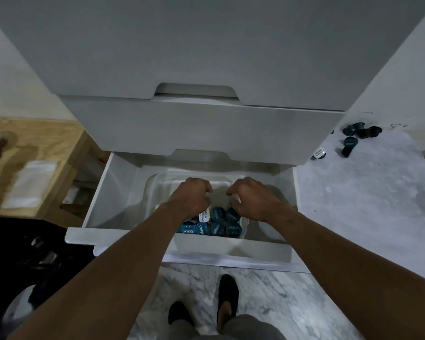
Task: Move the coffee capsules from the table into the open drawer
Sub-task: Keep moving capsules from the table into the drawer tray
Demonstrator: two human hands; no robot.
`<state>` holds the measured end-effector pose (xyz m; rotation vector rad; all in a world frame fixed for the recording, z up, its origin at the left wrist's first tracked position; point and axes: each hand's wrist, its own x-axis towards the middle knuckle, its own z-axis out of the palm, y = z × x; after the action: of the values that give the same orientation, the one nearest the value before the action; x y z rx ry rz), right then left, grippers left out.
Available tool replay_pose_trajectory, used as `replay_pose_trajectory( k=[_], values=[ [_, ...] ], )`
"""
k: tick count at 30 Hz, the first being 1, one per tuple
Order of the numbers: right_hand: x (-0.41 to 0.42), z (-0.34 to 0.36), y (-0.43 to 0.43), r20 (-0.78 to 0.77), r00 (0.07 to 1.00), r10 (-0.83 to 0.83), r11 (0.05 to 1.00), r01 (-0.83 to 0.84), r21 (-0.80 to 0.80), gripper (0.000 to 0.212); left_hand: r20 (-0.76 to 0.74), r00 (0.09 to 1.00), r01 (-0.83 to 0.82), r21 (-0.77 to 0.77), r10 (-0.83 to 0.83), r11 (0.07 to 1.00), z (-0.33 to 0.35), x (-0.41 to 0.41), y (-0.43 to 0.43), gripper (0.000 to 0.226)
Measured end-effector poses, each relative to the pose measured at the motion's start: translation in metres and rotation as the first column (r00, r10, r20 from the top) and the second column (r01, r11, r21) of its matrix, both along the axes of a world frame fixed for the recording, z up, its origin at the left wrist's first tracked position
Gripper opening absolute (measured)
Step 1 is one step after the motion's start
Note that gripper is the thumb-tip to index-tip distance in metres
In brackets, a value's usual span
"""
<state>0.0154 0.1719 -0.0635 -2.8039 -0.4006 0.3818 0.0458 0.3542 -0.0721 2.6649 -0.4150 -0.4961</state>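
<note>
The white open drawer (123, 238) is pulled out below me. A clear plastic tub (152, 185) stands inside it, and several blue-lidded coffee capsules (219, 227) fill its near end, one with a white lid. My left hand (189, 192) and my right hand (253, 195) hover side by side over the tub, palms down and fingers curled under. What lies inside either palm is hidden. Several more dark capsules (358, 133) lie loose on the marble table (366, 192) at the right, beside the cabinet.
Two closed white drawer fronts (194, 128) rise above the open one. A wooden shelf unit (35, 155) with a pale packet stands at the left. Dark clutter sits at the lower left. My feet stand on the marble floor (268, 303) in front of the drawer.
</note>
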Motion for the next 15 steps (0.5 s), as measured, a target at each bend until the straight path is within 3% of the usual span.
replay_pose_trajectory(
  k=[5,10,15],
  values=[
    [-0.012,0.011,0.007,0.089,0.979,-0.184,0.983,0.183,0.022,0.036,0.282,0.959,-0.033,0.087,0.007,0.996,0.024,-0.013,0.007,0.03],
    [-0.037,0.032,0.021,0.192,0.923,-0.332,0.942,0.334,0.023,0.035,0.444,0.893,0.023,0.114,-0.072,0.993,0.051,-0.036,0.025,0.029],
    [-0.075,0.052,0.035,0.319,0.863,-0.392,0.919,0.384,0.092,0.034,0.599,0.781,0.141,0.109,-0.178,0.984,0.076,-0.064,0.044,0.034]
  ],
)
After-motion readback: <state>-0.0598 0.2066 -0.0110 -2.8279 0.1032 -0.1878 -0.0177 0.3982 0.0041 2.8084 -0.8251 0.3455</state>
